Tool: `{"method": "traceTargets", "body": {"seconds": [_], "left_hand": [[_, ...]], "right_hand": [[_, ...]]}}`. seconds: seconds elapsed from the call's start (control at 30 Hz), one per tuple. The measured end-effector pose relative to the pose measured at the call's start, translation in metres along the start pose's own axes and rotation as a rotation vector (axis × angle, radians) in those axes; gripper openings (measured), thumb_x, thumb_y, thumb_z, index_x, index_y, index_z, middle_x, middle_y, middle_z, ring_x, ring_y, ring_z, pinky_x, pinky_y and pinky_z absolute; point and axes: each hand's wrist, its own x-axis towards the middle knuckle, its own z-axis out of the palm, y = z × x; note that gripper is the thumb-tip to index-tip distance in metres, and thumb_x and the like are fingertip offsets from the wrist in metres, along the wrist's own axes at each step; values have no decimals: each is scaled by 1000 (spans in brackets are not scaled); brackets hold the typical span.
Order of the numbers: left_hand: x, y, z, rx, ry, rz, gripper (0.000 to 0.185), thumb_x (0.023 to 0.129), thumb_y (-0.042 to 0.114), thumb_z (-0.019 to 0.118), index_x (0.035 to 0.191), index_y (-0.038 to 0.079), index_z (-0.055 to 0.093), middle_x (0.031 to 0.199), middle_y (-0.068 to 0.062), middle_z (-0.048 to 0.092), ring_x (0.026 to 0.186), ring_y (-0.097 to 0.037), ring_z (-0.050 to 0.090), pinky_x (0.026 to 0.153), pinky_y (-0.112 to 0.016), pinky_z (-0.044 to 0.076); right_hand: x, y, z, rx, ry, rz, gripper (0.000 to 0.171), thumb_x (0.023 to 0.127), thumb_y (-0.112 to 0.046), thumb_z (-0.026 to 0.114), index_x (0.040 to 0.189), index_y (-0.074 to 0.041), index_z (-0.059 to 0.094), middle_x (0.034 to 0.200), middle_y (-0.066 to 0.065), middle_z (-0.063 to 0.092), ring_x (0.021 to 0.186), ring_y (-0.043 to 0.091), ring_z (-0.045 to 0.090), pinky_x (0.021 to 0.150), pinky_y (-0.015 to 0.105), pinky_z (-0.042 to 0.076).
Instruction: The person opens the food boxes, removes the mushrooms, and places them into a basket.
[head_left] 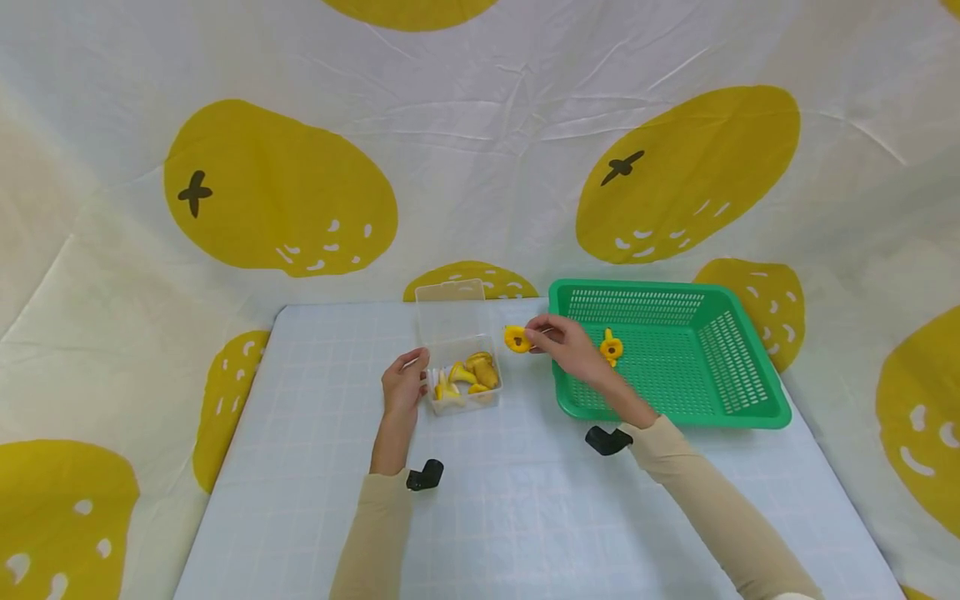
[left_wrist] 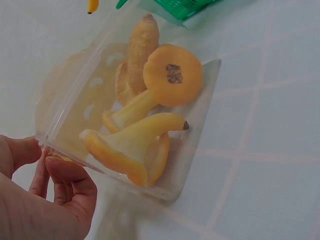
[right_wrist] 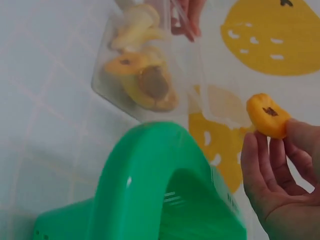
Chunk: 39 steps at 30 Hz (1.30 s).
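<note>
A clear plastic box (head_left: 468,405) stands on the table with its lid (head_left: 450,318) raised at the back. Inside lie several yellow toy mushrooms (left_wrist: 172,75), and a brownish, lumpy one (head_left: 486,372) at the right. At the box's left edge, my left hand (head_left: 405,385) pinches the rim between thumb and fingers. My right hand (head_left: 567,343) holds a yellow mushroom (right_wrist: 267,115) with a dark spot, pinched between thumb and fingertips. It is in the air between the box and the green basket (head_left: 772,415). In the basket lie yellow mushrooms (head_left: 611,348), partly hidden by my right hand.
The basket's tall slotted wall (head_left: 637,304) rises beside my right forearm. A pale checked cloth (head_left: 517,517) covers the table. Behind it hangs a white curtain (head_left: 480,167) with large yellow fruit prints. A black wrist mount (head_left: 607,440) juts from my right sleeve.
</note>
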Motion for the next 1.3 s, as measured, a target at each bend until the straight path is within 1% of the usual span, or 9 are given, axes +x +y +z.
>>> {"method": "traceTargets", "body": {"seconds": [0.13,0.27,0.43,0.57,0.77,0.97,1.13,1.2,1.3], "left_hand": [[0,0,0,4,-2,2,33,97,32,73,123,12,71,115,-15,65,80,-16,53,60,-20,46],[-1,0,0,10,2,6,33,97,32,73,123,11,71,113,-14,64,79,-16,53,60,-20,46],[-2,2,2,10,7,12,33,97,31,73,123,10,71,109,-13,64,78,-15,53,58,-20,46],[-2,2,3,8,9,11,33,97,31,74,123,11,71,109,-13,65,78,-15,53,58,-19,46],[-2,1,2,13,14,15,33,98,31,73,123,11,71,113,-14,64,78,-15,52,58,-19,45],[-2,0,2,7,11,19,33,98,31,73,123,10,71,111,-14,64,78,-15,52,59,-20,46],[-2,0,2,9,12,8,33,98,31,73,123,11,71,106,-9,63,79,-16,53,60,-20,46],[-3,1,2,10,10,6,32,98,31,73,123,11,71,106,-9,63,80,-16,53,60,-20,46],[-3,1,2,17,9,2,33,98,32,72,124,12,70,109,-10,63,81,-17,52,60,-20,46]], "right_hand": [[-4,4,-18,18,41,-6,26,105,-15,61,119,6,64,116,22,66,104,43,66,88,35,58],[-9,6,-35,24,75,-14,28,105,-17,61,121,6,63,118,23,65,105,42,65,89,36,58],[-16,10,-55,28,101,-28,31,106,-18,60,123,7,62,118,24,63,103,32,68,86,29,58],[-22,17,-71,20,116,-41,32,106,-18,59,125,8,61,119,25,62,100,22,69,86,28,58],[-31,27,-95,-18,140,-2,35,107,-19,59,126,10,59,120,28,59,101,23,69,84,25,58],[-41,37,-114,-55,140,30,35,107,-18,58,126,11,58,122,30,58,99,15,69,84,23,57],[-49,44,-126,-161,104,54,33,108,-17,55,125,11,59,122,29,59,105,28,69,83,22,56],[-52,47,-129,-218,89,66,32,108,-16,55,124,11,59,121,30,61,104,34,68,81,22,56],[-56,51,-133,-304,68,99,31,108,-17,55,122,10,61,117,29,63,99,37,69,79,24,56]]}}
